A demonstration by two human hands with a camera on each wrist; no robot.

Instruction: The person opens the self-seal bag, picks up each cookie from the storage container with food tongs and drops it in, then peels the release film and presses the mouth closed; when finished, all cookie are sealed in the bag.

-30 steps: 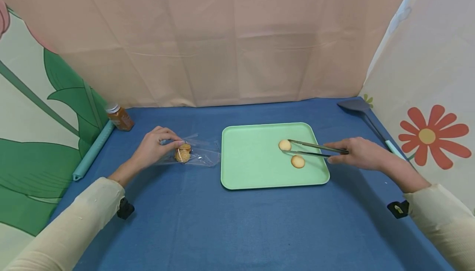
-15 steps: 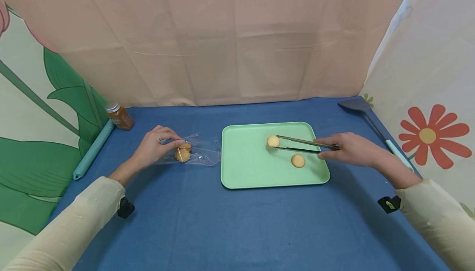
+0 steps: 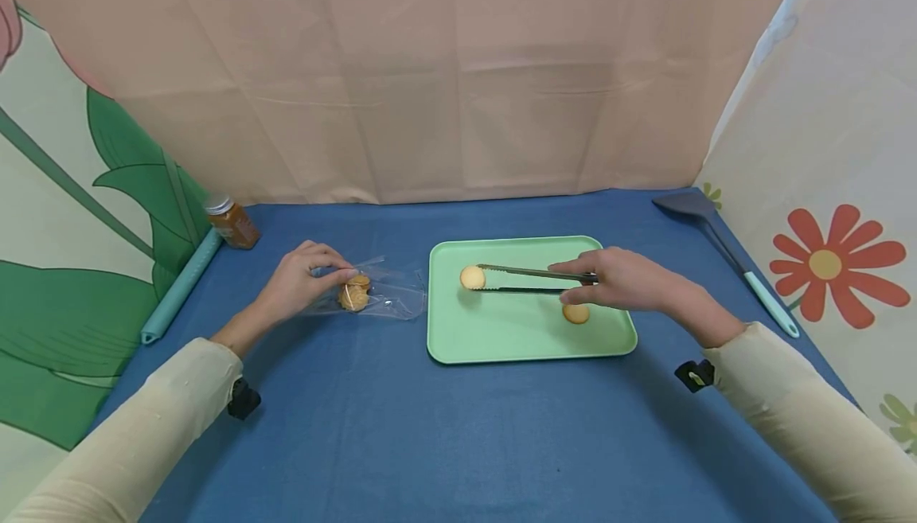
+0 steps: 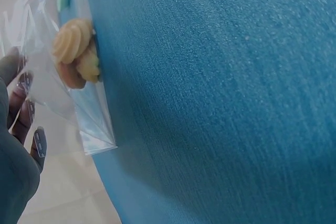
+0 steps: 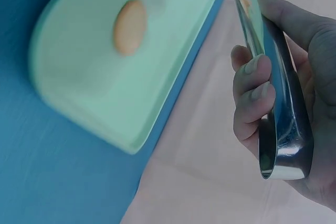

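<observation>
Several cookies (image 4: 73,43) lie inside a clear plastic bag (image 3: 394,298) left of the green tray (image 3: 501,344). My left hand (image 3: 304,278) pinches the bag's edge between thumb and fingers. In the right wrist view my right hand (image 5: 294,72) grips metal tongs (image 5: 286,135), fingers curled round both arms. The tongs' tips hold a round cookie (image 3: 472,277) over the tray's left part. A second round cookie (image 3: 575,314) rests on the tray, partly under my right hand in the head view.
A jar with a silver lid (image 3: 232,222) stands at the back left, beside a rolled teal mat (image 3: 182,287). A dark spatula with a light teal handle (image 3: 770,302) lies along the right edge. A blue cloth (image 3: 458,443) covers the table.
My right hand has moved left with the tongs, carrying the pinched cookie from the tray's right part across to its left part. The left hand and bag have stayed in place.
</observation>
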